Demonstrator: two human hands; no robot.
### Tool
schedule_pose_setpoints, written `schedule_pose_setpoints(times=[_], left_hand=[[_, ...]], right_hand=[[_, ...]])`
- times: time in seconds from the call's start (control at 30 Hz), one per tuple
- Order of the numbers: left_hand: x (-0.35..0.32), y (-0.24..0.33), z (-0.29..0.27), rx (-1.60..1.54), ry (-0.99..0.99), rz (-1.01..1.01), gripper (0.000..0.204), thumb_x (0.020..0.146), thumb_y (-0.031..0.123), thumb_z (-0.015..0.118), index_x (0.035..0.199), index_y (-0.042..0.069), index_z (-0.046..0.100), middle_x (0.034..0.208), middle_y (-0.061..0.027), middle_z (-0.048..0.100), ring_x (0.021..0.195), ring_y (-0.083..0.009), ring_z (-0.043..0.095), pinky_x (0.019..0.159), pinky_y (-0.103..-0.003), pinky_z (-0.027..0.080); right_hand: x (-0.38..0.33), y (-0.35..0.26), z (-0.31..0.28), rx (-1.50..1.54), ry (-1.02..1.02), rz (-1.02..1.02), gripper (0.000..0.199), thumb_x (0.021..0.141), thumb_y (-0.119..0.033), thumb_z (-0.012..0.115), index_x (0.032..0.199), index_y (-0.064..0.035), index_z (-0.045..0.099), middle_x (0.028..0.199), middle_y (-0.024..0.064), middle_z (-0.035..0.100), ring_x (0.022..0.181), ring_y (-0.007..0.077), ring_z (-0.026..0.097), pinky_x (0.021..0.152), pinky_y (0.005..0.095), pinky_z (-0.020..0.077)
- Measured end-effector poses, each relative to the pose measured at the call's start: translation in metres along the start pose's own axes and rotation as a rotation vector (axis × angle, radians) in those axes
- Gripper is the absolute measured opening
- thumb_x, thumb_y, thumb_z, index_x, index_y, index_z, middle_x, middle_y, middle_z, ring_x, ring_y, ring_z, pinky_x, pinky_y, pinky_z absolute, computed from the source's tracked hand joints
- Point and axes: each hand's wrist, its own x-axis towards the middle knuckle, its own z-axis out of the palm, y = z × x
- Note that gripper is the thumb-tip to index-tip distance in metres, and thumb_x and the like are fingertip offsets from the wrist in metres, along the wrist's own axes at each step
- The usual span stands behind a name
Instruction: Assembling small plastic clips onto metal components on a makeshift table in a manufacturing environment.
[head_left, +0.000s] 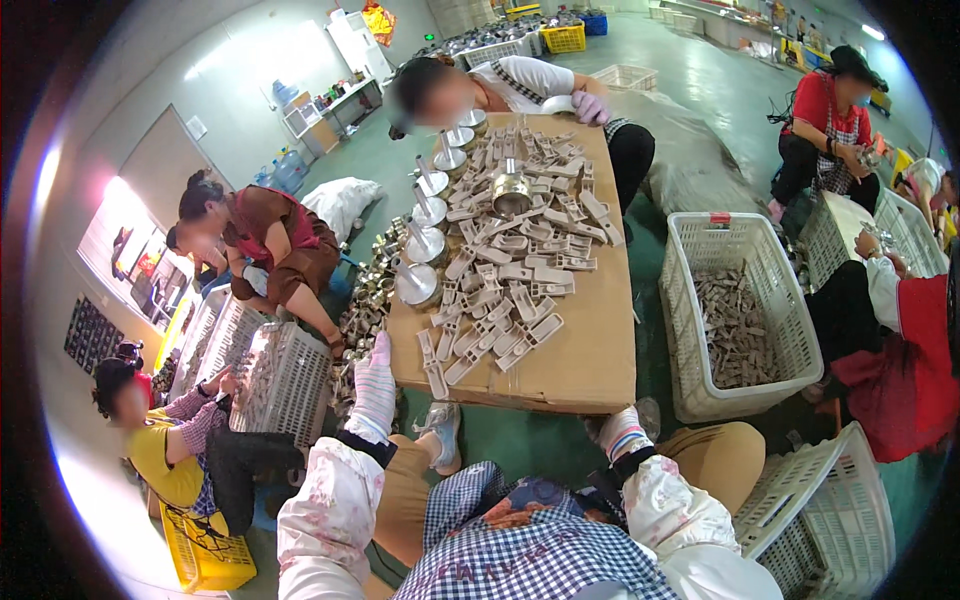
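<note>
Green floor (pixel 530 440) surrounds the box (pixel 590 370), topped with beige handles (pixel 514 271). My left hand (pixel 374 395) sits at its near-left corner, my right hand (pixel 622 434) at its near-right; I cannot tell whether either grips.

A: Clock on the cardboard top (pixel 590 355), where's room?
B: Approx. 4 to 6, bare strip betw. pile & near edge; R hand (pixel 620 432) at 5 could pass. Narrow floor gap at 3, then white crate (pixel 740 398).
A: Obstacles?
B: Ctr: handle pile (pixel 490 310) w/ metal pot (pixel 511 190) upright. 9 to 11: posted discs (pixel 425 243). 1: co-worker's gloved hand (pixel 590 107).
</note>
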Motion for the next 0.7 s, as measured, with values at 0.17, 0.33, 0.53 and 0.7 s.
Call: schedule_pose_setpoints(times=[0.17, 0.33, 0.53, 0.7], left_hand=[[0.005, 0.002, 0.006, -0.013, -0.010, -0.061, 0.046, 0.098, 0.048, 0.058, 0.076, 0.008, 0.062, 0.074, 0.0054, 0.052, 0.068, -0.0089, 0.041, 0.062, -0.028, 0.038], [0.022, -0.011, 0.010, -0.049, 0.011, -0.090, 0.043, 0.099, 0.045, 0.058, 0.081, 0.007, 0.066, 0.076, 0.0057, 0.055, 0.069, -0.0078, 0.042, 0.063, -0.027, 0.039], [0.038, -0.025, 0.009, -0.090, -0.039, -0.131, 0.040, 0.099, 0.043, 0.058, 0.090, 0.005, 0.069, 0.082, 0.0054, 0.058, 0.071, -0.0070, 0.045, 0.065, -0.026, 0.041], [0.035, -0.020, 0.011, -0.042, -0.054, -0.163, 0.038, 0.099, 0.041, 0.058, 0.098, 0.004, 0.070, 0.086, 0.0034, 0.062, 0.073, -0.0074, 0.050, 0.069, -0.025, 0.045]], right_hand=[[-0.009, -0.004, 0.007, -0.048, 0.080, -0.031, 0.037, 0.093, -0.044, 0.058, 0.117, -0.0155, 0.061, 0.111, 0.0061, 0.067, 0.099, 0.0248, 0.064, 0.081, 0.0433, 0.0537], [-0.010, -0.002, 0.012, -0.103, 0.110, -0.007, 0.031, 0.092, -0.044, 0.059, 0.113, -0.0215, 0.062, 0.108, 0.0034, 0.068, 0.095, 0.0230, 0.065, 0.073, 0.0453, 0.0558], [-0.004, -0.004, 0.015, -0.077, 0.125, 0.064, 0.033, 0.092, -0.045, 0.059, 0.114, -0.0207, 0.062, 0.105, 0.0022, 0.068, 0.100, 0.0217, 0.063, 0.078, 0.0465, 0.0548], [0.005, -0.004, 0.013, 0.025, 0.126, 0.121, 0.035, 0.093, -0.046, 0.058, 0.113, -0.0170, 0.062, 0.102, 0.0053, 0.068, 0.094, 0.0236, 0.065, 0.077, 0.0450, 0.0580]])
